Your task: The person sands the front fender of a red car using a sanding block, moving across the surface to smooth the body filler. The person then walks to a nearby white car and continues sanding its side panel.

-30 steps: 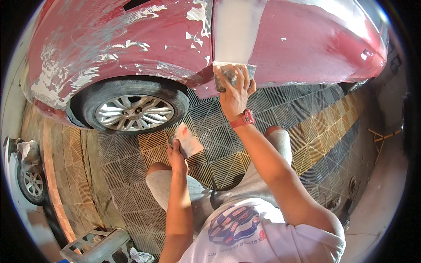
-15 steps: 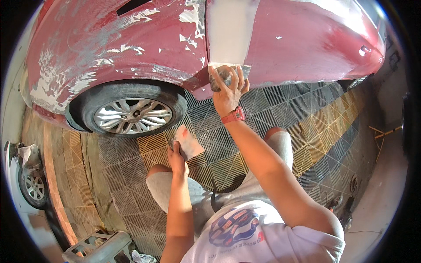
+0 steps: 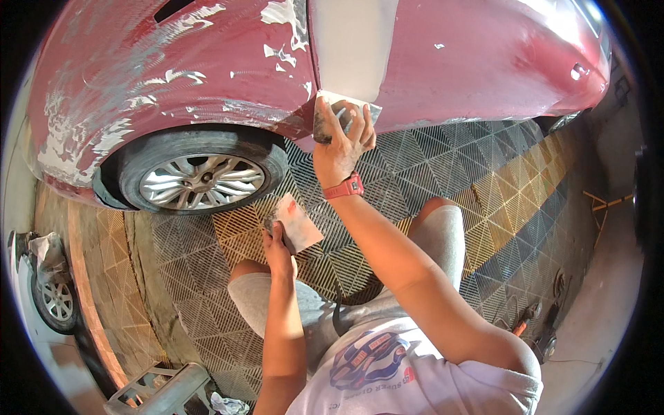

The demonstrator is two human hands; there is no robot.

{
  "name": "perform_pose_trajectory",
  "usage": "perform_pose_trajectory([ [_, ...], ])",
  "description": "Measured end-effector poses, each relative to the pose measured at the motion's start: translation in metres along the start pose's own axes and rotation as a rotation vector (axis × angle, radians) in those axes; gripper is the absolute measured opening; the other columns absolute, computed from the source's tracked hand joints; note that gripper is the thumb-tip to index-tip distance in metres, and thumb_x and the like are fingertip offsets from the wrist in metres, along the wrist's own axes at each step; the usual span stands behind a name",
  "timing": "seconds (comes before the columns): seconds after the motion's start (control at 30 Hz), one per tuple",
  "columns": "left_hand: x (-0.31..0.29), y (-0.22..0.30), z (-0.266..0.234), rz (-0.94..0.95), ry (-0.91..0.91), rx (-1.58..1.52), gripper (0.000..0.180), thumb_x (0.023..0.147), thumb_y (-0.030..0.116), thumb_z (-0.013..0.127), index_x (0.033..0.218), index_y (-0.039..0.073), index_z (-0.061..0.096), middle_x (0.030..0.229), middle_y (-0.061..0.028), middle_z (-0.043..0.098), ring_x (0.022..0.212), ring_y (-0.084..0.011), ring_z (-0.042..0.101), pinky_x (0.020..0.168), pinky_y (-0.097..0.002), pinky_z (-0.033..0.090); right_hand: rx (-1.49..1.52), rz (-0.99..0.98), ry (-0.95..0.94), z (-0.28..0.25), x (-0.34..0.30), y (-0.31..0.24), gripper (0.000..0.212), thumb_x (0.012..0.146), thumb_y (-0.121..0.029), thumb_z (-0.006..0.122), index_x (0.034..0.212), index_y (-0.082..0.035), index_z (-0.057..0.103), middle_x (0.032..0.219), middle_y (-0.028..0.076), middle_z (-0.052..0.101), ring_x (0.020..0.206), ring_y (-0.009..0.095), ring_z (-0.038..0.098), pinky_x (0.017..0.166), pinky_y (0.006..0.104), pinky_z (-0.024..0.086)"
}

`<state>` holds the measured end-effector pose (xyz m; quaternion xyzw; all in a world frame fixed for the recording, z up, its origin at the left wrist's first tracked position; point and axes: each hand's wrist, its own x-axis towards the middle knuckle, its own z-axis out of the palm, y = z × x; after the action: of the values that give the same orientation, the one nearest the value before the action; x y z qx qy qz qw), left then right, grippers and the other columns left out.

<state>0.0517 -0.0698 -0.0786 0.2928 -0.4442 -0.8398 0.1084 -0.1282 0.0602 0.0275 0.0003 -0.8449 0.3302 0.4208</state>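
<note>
My right hand (image 3: 339, 152), wearing a red watch, holds a flat, smeared putty spreader (image 3: 325, 128) with fingers spread over it. The spreader's pale upper edge meets the bottom of a broad whitish filler strip (image 3: 351, 48) on the red car panel (image 3: 449, 76). In front of my left knee, my left hand (image 3: 278, 254) grips a pale flat mixing board (image 3: 303, 225) with a red smudge and greyish smears. My left thumb lies over the board's edge; the other left fingers are mostly hidden beneath it.
A wheel (image 3: 205, 180) sits left of my right hand, under a fender (image 3: 159, 83) with sanded, whitish patches. Slatted floor tiles (image 3: 408, 180) lie below. A grey plastic stool (image 3: 162, 391) stands at lower left, a yellow stand (image 3: 602, 207) at far right, and another vehicle's wheel (image 3: 55, 304) at far left.
My right hand and the spreader have moved slightly left and remain at the strip's lower end. The car has shifted left in view. My left hand with the board is almost unmoved.
</note>
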Motion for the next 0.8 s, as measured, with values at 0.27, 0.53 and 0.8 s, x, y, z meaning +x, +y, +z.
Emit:
perform_pose_trajectory([
  [0.27,0.006,-0.01,-0.01,0.022,-0.023,0.084,0.053,0.111,0.03,0.06,0.147,-0.008,0.049,0.137,-0.0164,0.065,0.118,-0.0217,0.066,0.1,-0.0312,0.052,0.152,0.189,0.064,0.008,-0.003,-0.035,0.085,0.073,0.008,0.071,0.145,-0.036,0.067,0.147,0.002,0.049,0.155,0.038,0.03,0.119,0.06,0.024],
  [0.53,0.01,-0.004,-0.016,0.013,0.01,0.015,0.063,0.112,0.031,0.059,0.157,-0.008,0.038,0.145,-0.0173,0.06,0.128,-0.0244,0.062,0.108,-0.0328,0.049,0.067,-0.059,0.009,-0.042,-0.005,0.0,0.079,0.078,0.008,0.069,0.145,-0.035,0.069,0.149,0.003,0.05,0.153,0.039,0.034,0.12,0.0594,0.023],
  [0.8,0.007,0.007,-0.008,-0.001,-0.025,0.011,0.045,0.112,0.028,0.059,0.143,-0.003,0.05,0.136,-0.0129,0.065,0.12,-0.0227,0.065,0.105,-0.0353,0.051,-0.061,-0.086,-0.172,-0.052,-0.002,0.019,0.088,0.075,0.008,0.064,0.149,-0.04,0.064,0.149,0.012,0.049,0.156,0.04,0.031,0.121,0.0588,0.022],
])
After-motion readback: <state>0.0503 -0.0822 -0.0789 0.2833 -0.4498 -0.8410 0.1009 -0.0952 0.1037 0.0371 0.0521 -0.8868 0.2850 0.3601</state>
